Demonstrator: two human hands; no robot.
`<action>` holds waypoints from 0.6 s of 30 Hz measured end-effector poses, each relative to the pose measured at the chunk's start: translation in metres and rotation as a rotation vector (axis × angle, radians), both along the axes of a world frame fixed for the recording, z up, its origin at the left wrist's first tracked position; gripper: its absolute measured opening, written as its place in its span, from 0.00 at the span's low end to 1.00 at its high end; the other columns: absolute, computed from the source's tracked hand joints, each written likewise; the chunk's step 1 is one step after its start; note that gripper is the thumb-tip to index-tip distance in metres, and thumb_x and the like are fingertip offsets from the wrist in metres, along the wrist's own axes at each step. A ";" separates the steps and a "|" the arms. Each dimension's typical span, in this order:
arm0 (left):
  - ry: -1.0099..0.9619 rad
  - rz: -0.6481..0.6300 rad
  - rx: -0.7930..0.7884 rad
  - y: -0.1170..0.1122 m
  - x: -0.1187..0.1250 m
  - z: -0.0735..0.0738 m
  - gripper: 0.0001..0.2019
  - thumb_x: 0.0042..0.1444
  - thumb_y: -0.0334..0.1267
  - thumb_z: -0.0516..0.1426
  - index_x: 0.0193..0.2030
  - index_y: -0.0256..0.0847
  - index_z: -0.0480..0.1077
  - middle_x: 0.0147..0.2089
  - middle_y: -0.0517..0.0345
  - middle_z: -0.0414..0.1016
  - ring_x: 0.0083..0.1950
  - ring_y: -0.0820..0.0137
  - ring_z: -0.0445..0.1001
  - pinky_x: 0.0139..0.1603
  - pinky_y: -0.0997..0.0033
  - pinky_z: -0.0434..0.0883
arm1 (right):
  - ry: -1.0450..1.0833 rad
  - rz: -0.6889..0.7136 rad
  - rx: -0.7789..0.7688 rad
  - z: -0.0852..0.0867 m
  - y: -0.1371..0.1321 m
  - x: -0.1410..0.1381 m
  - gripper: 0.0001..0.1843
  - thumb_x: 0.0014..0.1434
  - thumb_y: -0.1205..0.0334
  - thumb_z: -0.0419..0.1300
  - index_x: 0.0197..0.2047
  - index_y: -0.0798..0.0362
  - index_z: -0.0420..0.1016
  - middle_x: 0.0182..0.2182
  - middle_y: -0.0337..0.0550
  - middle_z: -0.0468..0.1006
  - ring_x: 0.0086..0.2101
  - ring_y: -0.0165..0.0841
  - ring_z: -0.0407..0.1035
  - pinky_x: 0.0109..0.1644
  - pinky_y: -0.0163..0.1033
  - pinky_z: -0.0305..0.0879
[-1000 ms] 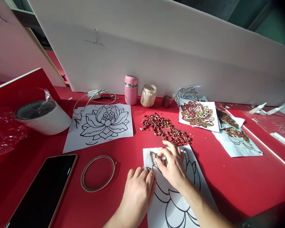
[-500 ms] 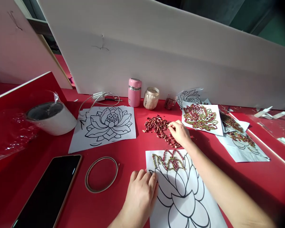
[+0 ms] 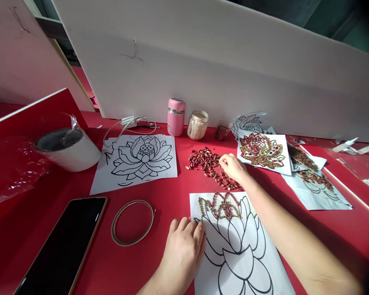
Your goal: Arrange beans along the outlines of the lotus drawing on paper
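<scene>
A white sheet with a large lotus outline [image 3: 238,262] lies on the red table. Rows of green and dark red beans [image 3: 226,207] cover lines near its top. My left hand [image 3: 184,241] rests at the sheet's left edge, fingers curled and close together, tips and palm hidden. Beyond the sheet lies a loose pile of dark red beans [image 3: 204,159]. At the pile's right side my right hand [image 3: 232,166] has its fingertips pinched together; whatever is between them is too small to make out.
A phone [image 3: 61,246], a tape ring [image 3: 133,223] and another lotus drawing [image 3: 144,159] lie left. Behind stand a pink flask [image 3: 176,118], a glass jar [image 3: 198,125] and a small bean container [image 3: 222,131]. Bean-covered lotus pictures [image 3: 263,150] lie right. A white roll [image 3: 76,151] leans at far left.
The view has shifted slightly. My right hand stays at the right side of the bean pile, its fingers drawn closer together. My left hand remains at the sheet's edge.
</scene>
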State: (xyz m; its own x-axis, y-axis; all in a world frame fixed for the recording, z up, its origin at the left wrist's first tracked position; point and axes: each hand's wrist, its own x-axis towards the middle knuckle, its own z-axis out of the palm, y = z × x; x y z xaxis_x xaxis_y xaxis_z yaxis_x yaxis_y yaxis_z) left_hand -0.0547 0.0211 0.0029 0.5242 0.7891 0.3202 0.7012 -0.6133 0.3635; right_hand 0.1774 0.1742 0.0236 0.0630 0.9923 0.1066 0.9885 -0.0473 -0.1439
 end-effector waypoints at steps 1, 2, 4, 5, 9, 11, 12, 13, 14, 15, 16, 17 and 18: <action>0.001 0.003 -0.007 0.000 0.000 0.000 0.08 0.56 0.32 0.48 0.40 0.38 0.66 0.29 0.57 0.67 0.30 0.68 0.61 0.32 0.66 0.57 | 0.002 -0.006 -0.003 0.001 0.000 0.002 0.10 0.55 0.64 0.49 0.30 0.52 0.70 0.28 0.42 0.69 0.31 0.30 0.65 0.34 0.33 0.56; 0.001 0.003 -0.014 0.000 0.000 0.000 0.08 0.56 0.32 0.48 0.40 0.38 0.66 0.29 0.57 0.67 0.30 0.68 0.61 0.32 0.66 0.57 | 0.003 -0.009 -0.005 0.002 0.000 0.004 0.10 0.55 0.64 0.48 0.30 0.52 0.70 0.28 0.41 0.69 0.31 0.29 0.65 0.34 0.32 0.56; 0.001 0.001 -0.026 -0.001 0.000 -0.001 0.08 0.57 0.32 0.48 0.40 0.38 0.66 0.29 0.57 0.67 0.30 0.68 0.61 0.32 0.66 0.57 | 0.000 -0.008 -0.008 0.005 -0.001 0.006 0.10 0.55 0.63 0.48 0.31 0.52 0.70 0.29 0.41 0.69 0.31 0.29 0.65 0.34 0.32 0.56; 0.002 0.002 -0.030 -0.001 0.000 -0.001 0.08 0.57 0.32 0.48 0.40 0.38 0.66 0.29 0.57 0.67 0.30 0.68 0.61 0.32 0.66 0.57 | -0.003 -0.003 -0.011 0.006 -0.001 0.005 0.10 0.55 0.63 0.48 0.31 0.51 0.70 0.29 0.41 0.69 0.32 0.29 0.65 0.35 0.32 0.56; 0.008 0.003 -0.037 -0.001 0.000 0.000 0.08 0.57 0.32 0.48 0.39 0.38 0.66 0.28 0.57 0.66 0.30 0.68 0.60 0.32 0.66 0.56 | -0.024 0.009 -0.033 0.010 -0.001 -0.002 0.09 0.54 0.62 0.50 0.30 0.50 0.71 0.31 0.41 0.70 0.32 0.29 0.65 0.35 0.33 0.56; 0.008 0.000 -0.040 -0.001 0.000 0.001 0.08 0.57 0.32 0.47 0.39 0.38 0.66 0.28 0.57 0.66 0.30 0.68 0.60 0.32 0.66 0.57 | -0.038 -0.002 -0.047 0.010 0.000 -0.007 0.10 0.53 0.63 0.50 0.29 0.51 0.72 0.31 0.43 0.70 0.32 0.31 0.65 0.35 0.34 0.56; 0.008 -0.002 -0.041 -0.001 0.000 0.001 0.08 0.57 0.32 0.47 0.39 0.38 0.66 0.28 0.57 0.66 0.30 0.68 0.60 0.32 0.66 0.57 | -0.045 -0.012 -0.053 0.010 0.001 -0.009 0.10 0.53 0.63 0.50 0.29 0.51 0.72 0.31 0.44 0.70 0.32 0.32 0.66 0.35 0.35 0.56; 0.008 -0.001 -0.042 -0.001 0.000 0.001 0.08 0.57 0.32 0.47 0.39 0.38 0.66 0.29 0.57 0.66 0.30 0.68 0.60 0.32 0.66 0.57 | -0.050 -0.021 -0.058 0.010 0.002 -0.011 0.10 0.53 0.64 0.49 0.29 0.51 0.72 0.31 0.45 0.70 0.32 0.33 0.66 0.35 0.36 0.56; 0.010 -0.002 -0.043 -0.001 0.000 0.001 0.08 0.57 0.32 0.47 0.39 0.38 0.66 0.29 0.57 0.66 0.31 0.68 0.61 0.32 0.66 0.57 | -0.052 -0.030 -0.063 0.010 0.003 -0.013 0.11 0.52 0.64 0.49 0.29 0.52 0.72 0.31 0.46 0.70 0.32 0.33 0.66 0.35 0.36 0.56; 0.011 -0.002 -0.043 -0.001 0.000 0.001 0.09 0.57 0.32 0.47 0.40 0.38 0.66 0.29 0.57 0.66 0.31 0.68 0.61 0.33 0.66 0.57 | -0.051 -0.035 -0.065 0.010 0.003 -0.014 0.11 0.52 0.65 0.49 0.29 0.52 0.73 0.31 0.46 0.70 0.32 0.34 0.66 0.36 0.37 0.56; 0.013 -0.003 -0.043 -0.001 0.000 0.001 0.09 0.57 0.32 0.47 0.40 0.38 0.66 0.29 0.57 0.66 0.31 0.68 0.61 0.33 0.66 0.57 | -0.046 -0.037 -0.066 0.009 0.003 -0.014 0.11 0.52 0.65 0.49 0.29 0.52 0.73 0.31 0.47 0.70 0.33 0.34 0.66 0.36 0.37 0.56; 0.015 -0.002 -0.043 -0.001 0.000 0.001 0.09 0.57 0.32 0.47 0.40 0.38 0.66 0.29 0.57 0.67 0.31 0.68 0.61 0.33 0.66 0.57 | -0.038 -0.036 -0.065 0.009 0.004 -0.014 0.11 0.52 0.65 0.49 0.29 0.52 0.72 0.32 0.47 0.70 0.33 0.34 0.66 0.36 0.37 0.56; 0.017 -0.003 -0.043 -0.001 0.000 0.001 0.09 0.57 0.32 0.47 0.40 0.38 0.67 0.29 0.57 0.67 0.31 0.68 0.61 0.33 0.66 0.57 | -0.027 -0.035 -0.061 0.008 0.004 -0.013 0.11 0.52 0.65 0.49 0.29 0.52 0.72 0.32 0.46 0.70 0.33 0.34 0.66 0.36 0.37 0.56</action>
